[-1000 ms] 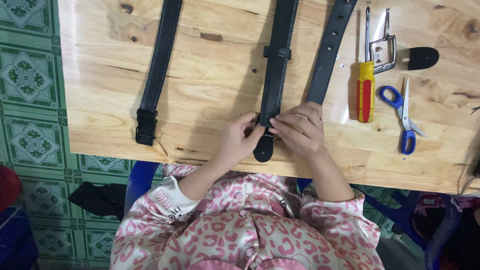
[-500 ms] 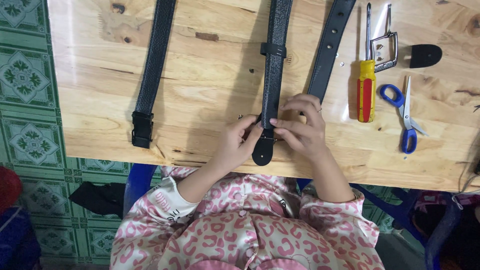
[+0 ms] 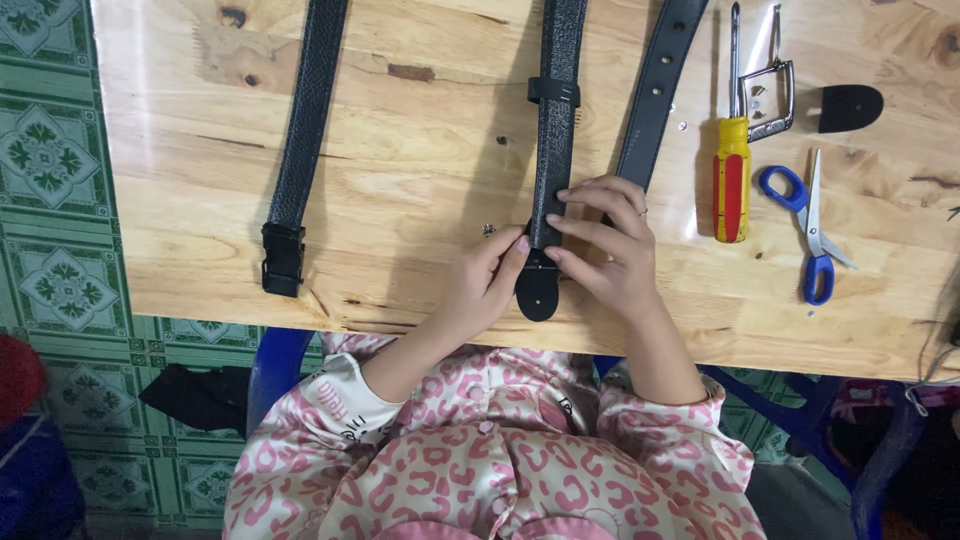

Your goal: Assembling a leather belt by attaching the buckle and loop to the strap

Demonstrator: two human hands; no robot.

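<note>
Between the earlier frames and now our hands shift only a little: the right hand (image 3: 612,255) slides slightly up the strap, its fingers spreading over it, while the left hand (image 3: 487,285) keeps its place at the strap's edge.

We are working on the middle black textured leather belt (image 3: 556,150), which runs from the top centre of the frame down to its rounded tip (image 3: 538,296) near the lower edge of the pale wooden table (image 3: 420,170). Our left thumb and forefinger are closed together on the belt's left edge just above the tip; the right fingertips lie flat on top of the strap, pressing rather than pinching. A black loop keeper (image 3: 553,91) sits around the belt higher up.

To do this well, we judge that the strap should stay flat and straight on the wood, with the right hand pinning it so the left can work the small part at the edge without the tip twisting.

At the left of the frame lies another black belt with a black plastic buckle (image 3: 283,258). Right of centre, a smooth black belt with punched holes (image 3: 655,95) passes under our right fingers. Further right are a yellow-and-red-handled screwdriver (image 3: 732,160), a silver metal buckle frame (image 3: 775,95), blue-handled scissors (image 3: 812,235) and a small black leather end piece (image 3: 850,107).
</note>
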